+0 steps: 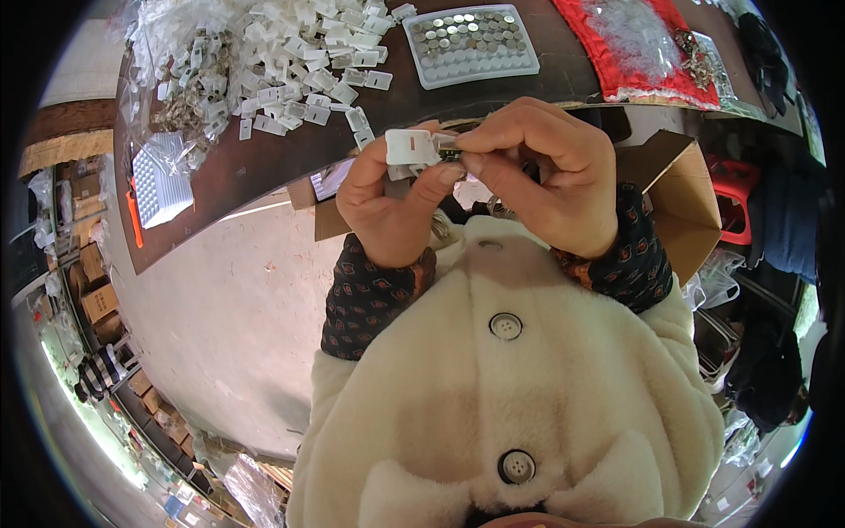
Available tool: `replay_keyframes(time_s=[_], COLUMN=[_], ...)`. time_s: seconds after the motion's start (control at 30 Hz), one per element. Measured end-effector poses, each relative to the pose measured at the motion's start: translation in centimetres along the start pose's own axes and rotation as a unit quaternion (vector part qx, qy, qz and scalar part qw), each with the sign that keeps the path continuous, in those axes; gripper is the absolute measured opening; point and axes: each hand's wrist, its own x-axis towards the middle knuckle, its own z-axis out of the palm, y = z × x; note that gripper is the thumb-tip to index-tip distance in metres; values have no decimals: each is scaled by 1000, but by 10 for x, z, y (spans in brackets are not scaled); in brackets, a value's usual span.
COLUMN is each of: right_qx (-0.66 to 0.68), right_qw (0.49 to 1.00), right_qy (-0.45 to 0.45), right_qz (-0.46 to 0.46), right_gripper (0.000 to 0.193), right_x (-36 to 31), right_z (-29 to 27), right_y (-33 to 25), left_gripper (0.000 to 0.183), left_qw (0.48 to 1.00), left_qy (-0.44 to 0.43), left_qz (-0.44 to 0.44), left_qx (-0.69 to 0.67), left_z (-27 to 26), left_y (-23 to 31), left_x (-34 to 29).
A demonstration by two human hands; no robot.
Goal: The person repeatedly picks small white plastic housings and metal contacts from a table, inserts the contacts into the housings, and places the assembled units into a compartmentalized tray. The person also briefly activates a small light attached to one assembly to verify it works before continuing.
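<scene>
My left hand (384,204) is closed round a small white plastic casing (407,148) with a short reddish mark on its face. At the casing's right end sits a small dark part (450,154) with a greenish-yellow edge, too small to name for sure. My right hand (554,172) pinches at that end with thumb and forefinger, its fingertips meeting the small part. Both hands are held up in front of my chest, just off the table's near edge. Past them on the dark table (290,167) lies a large heap of similar white plastic pieces (308,66).
A clear tray of round silver cells (471,44) stands at the far middle. Small metal parts (189,106) in plastic lie at far left, near a white dimpled tray (163,185) and an orange-handled tool (135,214). Red cloth (607,53) lies far right, a cardboard box (682,198) below.
</scene>
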Motion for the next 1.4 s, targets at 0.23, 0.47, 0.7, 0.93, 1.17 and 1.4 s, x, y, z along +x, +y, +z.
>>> replay_keyframes(time_s=[0.23, 0.47, 0.7, 0.93, 1.17, 1.4], right_qx=[-10, 34, -10, 186, 116, -98], right_qw=[999, 998, 999, 972, 988, 993], right_qy=[-33, 43, 44, 9, 2, 27], right_qz=[-32, 35, -10, 140, 100, 64], right_gripper=[22, 23, 23, 19, 16, 20], right_x=[1, 0, 6, 15, 11, 19], right_z=[4, 20, 14, 14, 29, -4], right_y=[6, 13, 10, 13, 28, 50], left_gripper=[29, 24, 19, 19, 17, 17], left_qw=[995, 992, 991, 994, 981, 960], left_qy=[15, 109, 84, 78, 105, 112], left_qz=[71, 44, 99, 23, -89, -170], left_qx=[-67, -48, 38, -68, -139, -193], left_z=[0, 15, 11, 0, -2, -11], left_y=[-7, -11, -17, -13, -15, -28], left_x=[2, -3, 0, 1, 1, 12])
